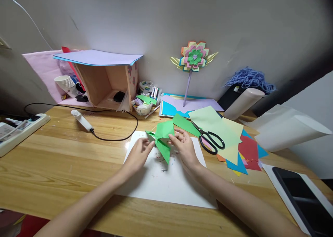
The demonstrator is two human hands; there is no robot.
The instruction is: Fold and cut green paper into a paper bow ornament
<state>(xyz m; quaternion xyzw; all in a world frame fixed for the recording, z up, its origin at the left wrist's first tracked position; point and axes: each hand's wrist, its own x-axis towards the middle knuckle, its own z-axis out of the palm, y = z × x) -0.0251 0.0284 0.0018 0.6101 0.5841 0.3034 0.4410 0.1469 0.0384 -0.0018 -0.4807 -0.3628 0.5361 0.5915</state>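
Pinching a folded bright-green paper shape (165,130) above a white paper sheet (169,186), the left hand (137,154) and right hand (185,147) share a narrow grip; likely light and crease-prone, the shape suits edge holds.

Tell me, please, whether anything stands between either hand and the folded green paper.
Nothing visible does: the right hand pinches the folded green paper on its right side, and the left hand is close against its left.
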